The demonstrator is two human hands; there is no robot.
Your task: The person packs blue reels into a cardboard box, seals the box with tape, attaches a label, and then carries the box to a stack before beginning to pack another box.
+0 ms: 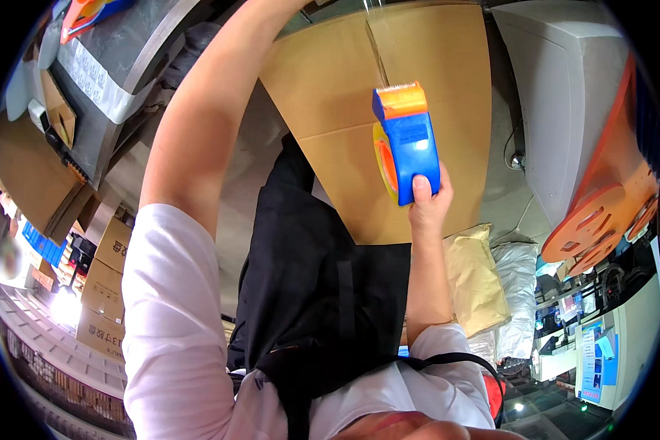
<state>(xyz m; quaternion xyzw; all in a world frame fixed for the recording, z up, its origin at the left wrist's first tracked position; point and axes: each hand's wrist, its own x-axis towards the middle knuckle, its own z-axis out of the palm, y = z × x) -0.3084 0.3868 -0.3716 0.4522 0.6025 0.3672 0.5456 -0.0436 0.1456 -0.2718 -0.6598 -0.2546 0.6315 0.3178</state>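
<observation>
My right hand (428,204) is closed round the lower end of a blue and orange tape dispenser (416,150), thumb on its blue face. Its orange head with the toothed edge points up, away from me. From that head a strip of clear tape (380,44) runs up out of the picture. Below the dispenser lies a large brown cardboard sheet (330,165) with a crease across it. My left arm (198,139) reaches up past the sheet's far left corner, and the hand itself is cut off by the top edge.
A grey machine housing (557,95) with orange wheel-like parts (590,235) stands at the right. Yellowish (477,282) and silver bags (517,293) lie nearer me. At the left are a grey worktable (125,66) and stacked cartons (103,293). A black apron (293,293) hangs in front of me.
</observation>
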